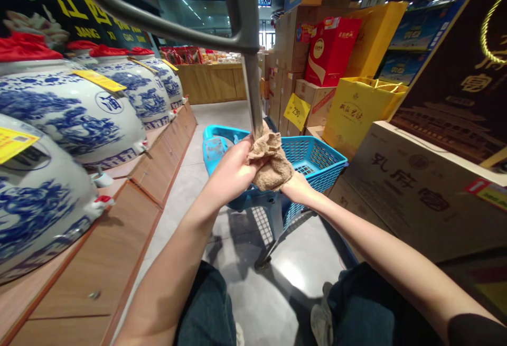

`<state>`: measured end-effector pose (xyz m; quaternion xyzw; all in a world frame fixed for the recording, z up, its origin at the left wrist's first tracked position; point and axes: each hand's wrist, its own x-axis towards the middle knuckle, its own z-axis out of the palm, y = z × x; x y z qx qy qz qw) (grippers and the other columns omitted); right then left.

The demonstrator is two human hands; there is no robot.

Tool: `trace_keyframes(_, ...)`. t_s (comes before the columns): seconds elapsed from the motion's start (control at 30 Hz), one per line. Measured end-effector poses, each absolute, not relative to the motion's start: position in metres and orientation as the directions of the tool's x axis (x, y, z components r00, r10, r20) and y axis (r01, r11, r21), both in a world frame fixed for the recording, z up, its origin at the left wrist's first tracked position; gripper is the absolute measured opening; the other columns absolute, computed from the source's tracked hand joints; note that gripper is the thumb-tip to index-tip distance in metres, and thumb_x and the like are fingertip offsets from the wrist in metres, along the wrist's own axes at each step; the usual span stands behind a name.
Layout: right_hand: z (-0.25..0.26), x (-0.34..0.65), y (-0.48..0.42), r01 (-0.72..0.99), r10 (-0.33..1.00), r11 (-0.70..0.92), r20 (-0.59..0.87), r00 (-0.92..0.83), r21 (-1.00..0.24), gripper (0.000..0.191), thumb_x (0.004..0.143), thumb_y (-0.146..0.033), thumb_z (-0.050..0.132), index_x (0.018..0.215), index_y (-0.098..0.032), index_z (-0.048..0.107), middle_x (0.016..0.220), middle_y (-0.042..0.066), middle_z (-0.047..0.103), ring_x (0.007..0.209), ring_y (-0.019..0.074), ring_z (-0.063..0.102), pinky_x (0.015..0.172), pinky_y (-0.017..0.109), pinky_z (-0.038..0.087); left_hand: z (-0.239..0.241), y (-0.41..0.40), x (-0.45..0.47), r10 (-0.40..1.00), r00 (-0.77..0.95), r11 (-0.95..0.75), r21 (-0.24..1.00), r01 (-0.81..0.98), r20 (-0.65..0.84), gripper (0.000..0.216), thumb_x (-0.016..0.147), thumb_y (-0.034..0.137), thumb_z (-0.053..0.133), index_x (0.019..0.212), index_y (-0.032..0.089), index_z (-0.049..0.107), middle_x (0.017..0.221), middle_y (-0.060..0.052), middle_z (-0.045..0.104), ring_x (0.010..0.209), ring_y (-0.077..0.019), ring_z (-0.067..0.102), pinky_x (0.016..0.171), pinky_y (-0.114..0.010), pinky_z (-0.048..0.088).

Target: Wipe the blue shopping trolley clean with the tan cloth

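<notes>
A tan cloth (273,169) is bunched against the lower part of a grey metal post (252,87), which rises from a blue shopping cart (317,161). My left hand (236,166) is closed at the post, its thumb side against the cloth; the fingertips are hidden. From the right, my right hand (292,183) reaches into the cloth, which covers most of its fingers and appears gripped around the post. Above, the post joins a curved grey handle (158,21). The cart's basket and its blue seat part (216,148) lie just beyond my hands.
On the left, large blue-and-white jars (67,108) with red covers stand on a wooden cabinet (91,251). Cartons (412,187), a yellow bag (352,111) and a red box (330,53) are stacked at the right. Grey floor (273,298) runs between, under my knees.
</notes>
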<state>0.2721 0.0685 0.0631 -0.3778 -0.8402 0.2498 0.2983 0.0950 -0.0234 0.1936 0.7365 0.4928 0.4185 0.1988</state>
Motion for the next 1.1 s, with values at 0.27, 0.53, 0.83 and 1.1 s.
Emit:
trace_keyframes(0.27,0.077,0.246,0.040,0.647,0.809,0.568,0.199,-0.553,-0.509,0.039,0.103,-0.042,0.044,0.086,-0.023,0.074,0.095,0.010,0.079,0.091,0.0276,0.072,0.074,0.033,0.048,0.187,-0.039,0.067,0.896,0.120,-0.427,0.756,0.495,0.427,0.026,0.087,0.040,0.064,0.094,0.016,0.068,0.093,-0.006,0.069,0.094,-0.0234,0.064,0.092,-0.036,0.055)
trace_keyframes(0.53,0.083,0.224,-0.002,-0.012,0.593,0.680,0.559,-0.580,-0.733,0.027,0.093,-0.041,0.058,0.099,-0.019,0.073,0.101,0.007,0.078,0.094,0.0228,0.070,0.087,0.034,0.053,0.182,-0.060,0.046,0.894,0.030,-0.405,0.780,0.477,0.446,0.036,0.087,0.046,0.068,0.102,0.013,0.071,0.102,-0.009,0.074,0.109,-0.0280,0.066,0.100,-0.039,0.055)
trace_keyframes(0.83,0.089,0.184,0.007,-0.316,0.744,0.256,0.395,-0.539,-0.914,0.051,0.062,-0.048,0.088,0.101,-0.018,0.076,0.106,0.008,0.080,0.104,0.0267,0.073,0.103,0.043,0.055,0.174,-0.057,0.048,0.902,-0.019,-0.391,0.833,0.393,0.432,0.042,0.086,0.032,0.067,0.124,0.013,0.066,0.129,-0.013,0.070,0.127,-0.0273,0.063,0.112,-0.041,0.049)
trace_keyframes(1.1,0.088,0.219,-0.036,-0.308,0.738,0.156,0.319,-0.595,-0.938,0.044,0.069,-0.049,0.085,0.097,-0.017,0.075,0.090,0.008,0.081,0.092,0.0270,0.077,0.096,0.042,0.059,0.191,-0.079,0.095,0.857,-0.057,-0.496,0.850,0.180,0.512,0.052,0.084,0.028,0.067,0.133,0.015,0.055,0.139,-0.014,0.067,0.130,-0.0279,0.063,0.112,-0.044,0.051)
